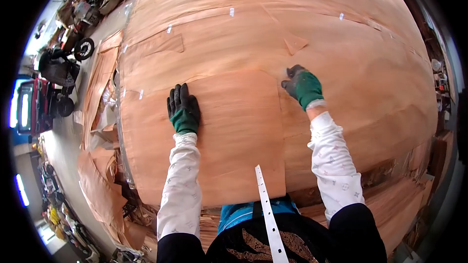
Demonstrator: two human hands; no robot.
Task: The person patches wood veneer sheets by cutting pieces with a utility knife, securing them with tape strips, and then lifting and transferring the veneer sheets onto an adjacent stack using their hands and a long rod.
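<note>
Broad, tan, wavy-grained wood-veneer layer [370, 87]; grey floor [66, 141] alongside | left green-and-black gloved hand [184, 108] stretched flat on squarish veneer sheet [234, 131]; right green-and-black gloved hand [304, 86] curled, contents unclear

Veneer patch [239, 131] looks like thin wood: matt, smooth, fine-grained. Veneer sheet [360, 83] is the same, slightly rippled. Gloves [183, 109] are green fabric with dark, matt-coated fingers. Sleeves [179, 185]: white printed cloth, creased. Punched strip [269, 214] looks smooth; paper or plastic, cannot tell. Scrap veneer [100, 175]: ragged, buckled wood.
</note>
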